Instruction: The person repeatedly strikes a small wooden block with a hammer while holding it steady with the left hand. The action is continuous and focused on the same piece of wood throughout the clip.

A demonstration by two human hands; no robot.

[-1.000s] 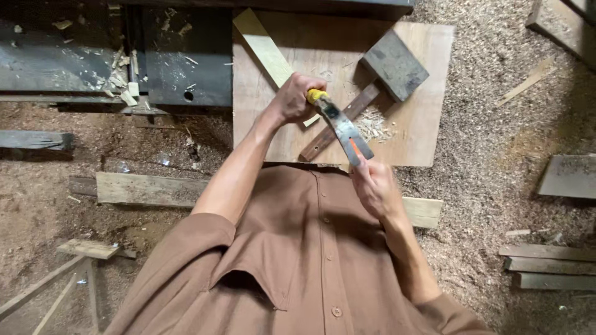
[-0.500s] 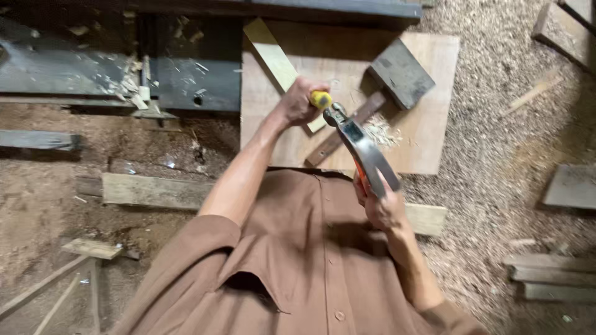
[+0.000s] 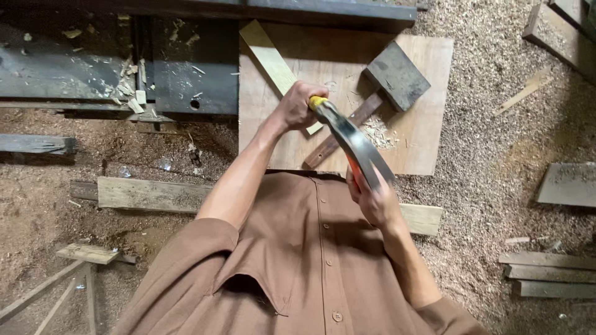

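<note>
My left hand [image 3: 297, 108] is closed around a pale wooden strip [image 3: 266, 54] that lies slanted on a plywood board [image 3: 428, 146]. My right hand [image 3: 375, 203] grips the red handle of a tool with a long grey metal blade [image 3: 354, 144]. The blade's yellow-tipped end sits right beside my left hand, against the strip. A wooden mallet lies just behind the blade, with a dark block head [image 3: 397, 74] and a dark handle [image 3: 371, 107]. Pale shavings [image 3: 380, 131] lie next to it.
A dark metal machine bed [image 3: 93, 68] littered with chips stands at the upper left. Planks [image 3: 146, 193] lie on the sawdust floor by my body, with more offcuts [image 3: 549, 273] at the right and thin sticks [image 3: 43, 288] at the lower left.
My right hand has drawn the tool's handle back toward my body, stretching the blade out lower. My left hand stays clenched on the strip.
</note>
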